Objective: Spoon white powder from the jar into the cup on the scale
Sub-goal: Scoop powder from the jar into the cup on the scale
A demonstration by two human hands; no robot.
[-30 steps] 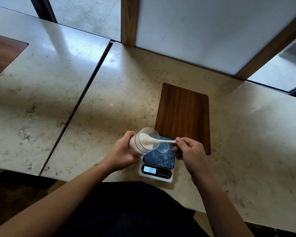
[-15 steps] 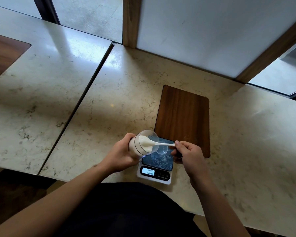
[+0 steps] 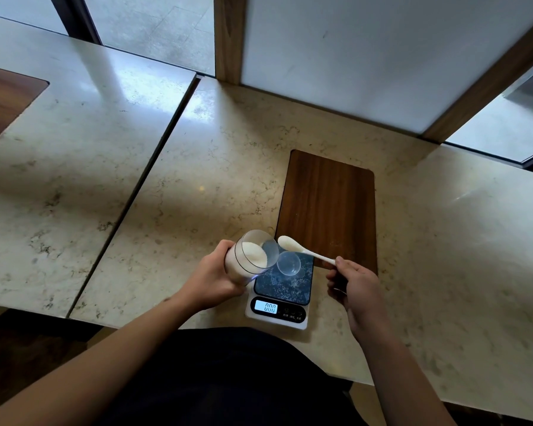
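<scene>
My left hand (image 3: 211, 276) grips a clear jar (image 3: 249, 256) of white powder, tilted with its mouth toward the right, over the left edge of the scale (image 3: 280, 290). A small clear cup (image 3: 289, 263) stands on the scale's dark platform, just right of the jar's mouth. My right hand (image 3: 356, 287) pinches the handle end of a white spoon (image 3: 302, 251). The spoon's bowl, heaped with white powder, hovers outside the jar, above and behind the cup. The display reads 0.00.
A dark wooden inlay (image 3: 328, 207) lies in the marble table behind the scale. A seam (image 3: 142, 186) splits this table from the one on the left. A wall panel and wooden frame stand at the back. The table's near edge is at my body.
The spoon came out of the jar, loaded with powder, and moved right and back to above the cup. My right hand shifted right. The jar stayed tilted in my left hand.
</scene>
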